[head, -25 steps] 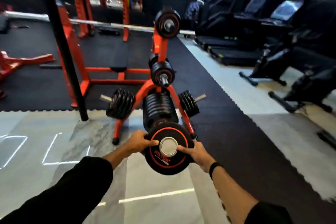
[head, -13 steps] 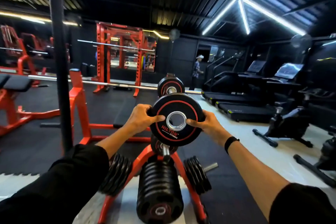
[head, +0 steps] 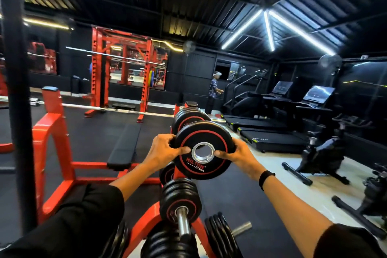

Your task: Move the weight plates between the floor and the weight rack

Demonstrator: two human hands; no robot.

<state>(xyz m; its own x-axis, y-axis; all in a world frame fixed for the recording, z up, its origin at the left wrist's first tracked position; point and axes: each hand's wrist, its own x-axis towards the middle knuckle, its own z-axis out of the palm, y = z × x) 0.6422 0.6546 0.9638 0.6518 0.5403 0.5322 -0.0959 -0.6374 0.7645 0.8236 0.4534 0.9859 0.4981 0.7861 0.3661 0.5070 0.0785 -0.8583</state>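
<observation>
I hold a black weight plate (head: 206,166) with a red ring and a steel centre hole upright in front of me. My left hand (head: 164,150) grips its left rim, thumb on the face. My right hand (head: 237,154) grips its right rim the same way. The plate hangs just in front of the top stack of plates (head: 188,117) on the orange weight rack (head: 149,223). Below it, a middle peg (head: 182,223) carries several plates, and more plates sit on the lower side pegs (head: 218,234).
An orange bench frame (head: 52,144) with a black pad stands to the left, behind a black post (head: 16,98). Treadmills (head: 270,132) and exercise bikes (head: 322,155) line the right side. A person (head: 213,92) stands far back.
The plate rose from near the floor to the rack's top level, and has since moved forward close to the top stack. My view lifted from the floor to the room.
</observation>
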